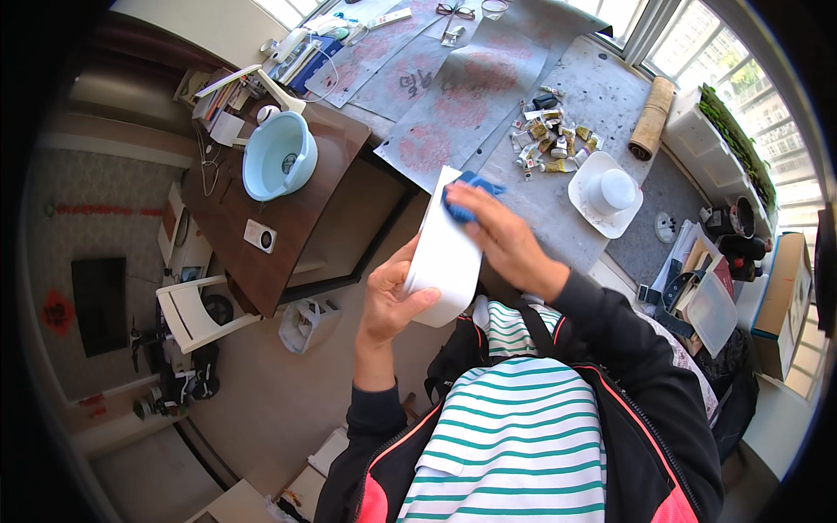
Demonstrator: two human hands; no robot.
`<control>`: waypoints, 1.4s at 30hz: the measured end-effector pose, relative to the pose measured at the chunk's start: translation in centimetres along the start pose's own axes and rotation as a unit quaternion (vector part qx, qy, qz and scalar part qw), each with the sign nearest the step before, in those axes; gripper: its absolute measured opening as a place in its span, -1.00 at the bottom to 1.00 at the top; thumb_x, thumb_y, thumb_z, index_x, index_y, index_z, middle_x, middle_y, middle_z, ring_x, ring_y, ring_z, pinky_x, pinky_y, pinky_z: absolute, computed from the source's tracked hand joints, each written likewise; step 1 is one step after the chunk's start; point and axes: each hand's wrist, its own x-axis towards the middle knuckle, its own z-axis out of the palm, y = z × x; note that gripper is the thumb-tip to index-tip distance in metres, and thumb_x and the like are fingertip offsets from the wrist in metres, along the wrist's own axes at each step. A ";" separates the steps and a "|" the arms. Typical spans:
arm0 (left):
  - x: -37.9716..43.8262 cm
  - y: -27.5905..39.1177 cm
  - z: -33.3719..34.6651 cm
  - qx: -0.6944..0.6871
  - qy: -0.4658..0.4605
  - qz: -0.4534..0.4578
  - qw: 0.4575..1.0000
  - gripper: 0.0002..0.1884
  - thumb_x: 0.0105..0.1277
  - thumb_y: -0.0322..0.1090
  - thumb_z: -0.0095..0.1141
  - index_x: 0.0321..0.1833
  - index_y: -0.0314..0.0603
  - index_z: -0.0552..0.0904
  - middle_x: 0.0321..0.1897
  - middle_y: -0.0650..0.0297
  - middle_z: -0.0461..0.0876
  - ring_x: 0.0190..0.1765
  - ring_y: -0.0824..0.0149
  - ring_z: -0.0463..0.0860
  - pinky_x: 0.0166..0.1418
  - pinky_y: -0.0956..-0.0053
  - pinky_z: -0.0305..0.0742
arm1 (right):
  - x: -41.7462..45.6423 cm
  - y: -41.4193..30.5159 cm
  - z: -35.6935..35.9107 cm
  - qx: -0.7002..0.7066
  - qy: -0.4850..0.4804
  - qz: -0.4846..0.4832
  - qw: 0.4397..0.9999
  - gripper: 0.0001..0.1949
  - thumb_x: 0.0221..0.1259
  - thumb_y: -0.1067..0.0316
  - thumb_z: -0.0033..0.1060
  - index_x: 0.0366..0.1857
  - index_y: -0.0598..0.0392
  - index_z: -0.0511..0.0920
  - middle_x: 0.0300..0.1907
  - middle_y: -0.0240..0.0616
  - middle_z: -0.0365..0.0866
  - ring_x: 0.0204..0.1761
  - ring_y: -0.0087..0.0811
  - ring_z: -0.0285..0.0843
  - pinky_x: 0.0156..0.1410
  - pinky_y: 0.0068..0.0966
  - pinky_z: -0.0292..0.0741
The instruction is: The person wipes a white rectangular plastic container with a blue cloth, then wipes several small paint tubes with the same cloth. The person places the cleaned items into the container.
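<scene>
My left hand (395,294) grips a white box-like container (439,261) near its lower end, thumb on the near side. The container is held tilted in the air in front of me; its inside is turned out of sight. A blue cloth (467,196) lies bunched under the fingers of my right hand (500,232), pressed against the container's upper right side. On the table to the right, a white square dish (580,186) carries an upturned white bowl or cup (614,191).
Several paint tubes (543,140) lie heaped beside stained paper sheets (458,108). A light blue basin (274,163) stands on a brown desk (314,216) at left, near a small white device (260,235). At right are a rolled brown mat (652,118) and a white planter (716,157).
</scene>
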 end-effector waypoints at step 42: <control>1.6 -5.3 -2.2 -0.342 -0.001 -0.254 0.905 0.00 -0.22 -0.21 0.30 0.41 -0.43 0.23 0.20 0.02 0.48 0.24 0.17 0.50 0.32 0.43 0.36 | 0.0 5.8 1.5 0.175 0.166 0.124 0.963 -0.75 0.43 0.34 0.00 0.06 0.15 0.57 0.22 -0.23 0.46 0.25 -0.41 0.36 0.36 -0.49 0.24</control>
